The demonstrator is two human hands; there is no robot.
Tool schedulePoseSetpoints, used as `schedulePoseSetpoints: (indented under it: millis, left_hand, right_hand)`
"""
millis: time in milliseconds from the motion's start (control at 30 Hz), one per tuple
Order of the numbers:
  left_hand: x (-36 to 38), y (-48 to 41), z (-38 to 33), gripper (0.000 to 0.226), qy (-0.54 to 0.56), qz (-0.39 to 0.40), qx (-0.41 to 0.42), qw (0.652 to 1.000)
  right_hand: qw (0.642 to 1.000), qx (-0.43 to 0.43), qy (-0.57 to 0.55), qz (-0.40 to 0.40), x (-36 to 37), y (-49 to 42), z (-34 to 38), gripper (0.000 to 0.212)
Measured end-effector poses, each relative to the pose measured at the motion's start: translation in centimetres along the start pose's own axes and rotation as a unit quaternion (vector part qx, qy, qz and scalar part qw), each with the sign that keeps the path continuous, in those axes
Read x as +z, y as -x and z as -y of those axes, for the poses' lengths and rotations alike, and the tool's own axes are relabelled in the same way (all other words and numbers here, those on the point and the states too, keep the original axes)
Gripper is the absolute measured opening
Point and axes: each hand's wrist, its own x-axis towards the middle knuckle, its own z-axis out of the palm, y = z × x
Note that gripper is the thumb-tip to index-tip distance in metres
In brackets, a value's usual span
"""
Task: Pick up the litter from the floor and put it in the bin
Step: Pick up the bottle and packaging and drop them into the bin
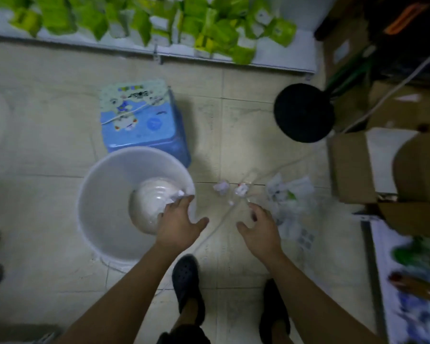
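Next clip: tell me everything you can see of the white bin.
The white bin is a round, open-topped pail, plastic by its look, upright on the tiled floor. Its inside is smooth, the bottom glossy. A crumpled white scrap shows inside near the right wall, at the fingertips of the left hand, which reaches over the rim; contact is unclear. A blue package stands close behind it.

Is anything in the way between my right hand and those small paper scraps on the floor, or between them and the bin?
Nothing solid. The right hand hovers just short of the scraps, with bare floor between. A thin clear cord lies across it there. The bin stands open-topped just left of them.
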Motion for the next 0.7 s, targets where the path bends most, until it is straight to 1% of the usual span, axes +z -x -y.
schedulePoseSetpoints:
  millis: [167,267,300,400,467,533,633,667,700]
  left_hand:
    - [5.9,1.8,-11.1,0.066,-0.023,0.059,0.087,0.994]
    - [11.0,3.3,-16.3,0.063,-0.051,0.107,0.098,0.988]
    - [12.9,3.8,-18.0,0.062,-0.060,0.121,0.099,0.986]
    - [18.7,5.3,-22.7,0.061,-0.085,0.153,0.095,0.980]
    - [22.6,6.0,-25.3,0.061,-0.102,0.178,0.090,0.974]
    - [26.6,6.1,-27.3,0.062,-0.115,0.207,0.087,0.968]
    - [32.8,5.1,-28.7,0.063,-0.148,0.245,0.093,0.954]
    - [34.8,4.8,-28.6,0.062,-0.161,0.258,0.101,0.947]
    - [36.6,4.4,-28.3,0.060,-0.175,0.273,0.111,0.939]
  right_hand:
    - [0.991,0.078,-0.089,-0.060,-8.3,1.7,-8.3,0.050]
    - [0.984,0.096,-0.124,-0.084,-11.5,2.1,-14.5,0.041]
    - [0.981,0.108,-0.139,-0.083,-12.5,2.2,-16.8,0.042]
    - [0.965,0.175,-0.187,-0.062,-15.4,2.1,-23.0,0.058]
    - [0.953,0.203,-0.215,-0.059,-16.8,2.2,-27.2,0.059]
    - [0.942,0.227,-0.239,-0.052,-17.9,2.0,-31.2,0.054]
    - [0.936,0.262,-0.230,-0.044,-18.2,1.3,-37.6,0.039]
    - [0.929,0.285,-0.232,-0.046,-17.8,1.1,-39.6,0.040]
    - [0.919,0.310,-0.239,-0.051,-17.2,0.9,-41.4,0.046]
